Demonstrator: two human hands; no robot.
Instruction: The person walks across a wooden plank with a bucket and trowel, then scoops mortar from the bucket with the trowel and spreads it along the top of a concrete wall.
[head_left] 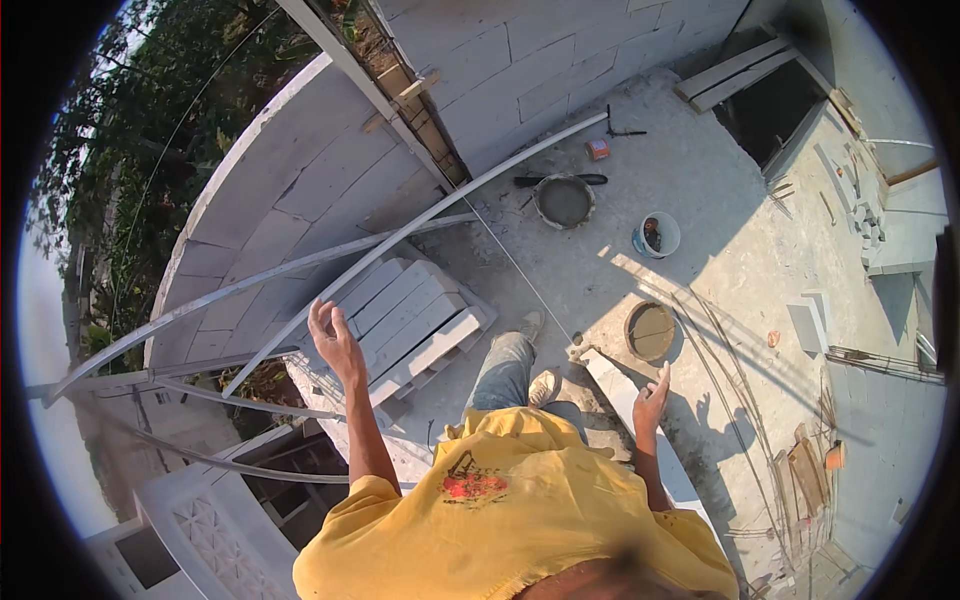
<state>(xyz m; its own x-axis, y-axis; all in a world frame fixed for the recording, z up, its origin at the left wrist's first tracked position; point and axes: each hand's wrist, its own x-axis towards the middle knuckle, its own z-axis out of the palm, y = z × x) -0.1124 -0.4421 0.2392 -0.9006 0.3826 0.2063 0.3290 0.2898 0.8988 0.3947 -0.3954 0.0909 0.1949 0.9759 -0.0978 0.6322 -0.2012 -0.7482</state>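
Observation:
My left hand [338,345] is raised at the left with its fingers apart and nothing in them. Behind it in the picture runs a long white pole [420,221]; whether they touch I cannot tell. Below that hand lies a stack of pale building blocks [415,318]. My right hand [651,402] is also held up, empty, fingers stretched and parted. It overlaps the edge of a long white board [617,388] that slants down beside me. Just beyond this hand sits a round brown tub of mortar [650,331].
A dark-handled tub of grey mortar [565,202] and a white bucket [656,235] stand ahead. Thin rods [725,375] lie at the right. An opening in the floor [770,112] is at the far right, partly edged by planks [738,78]. Low block walls [280,205] curve along the left.

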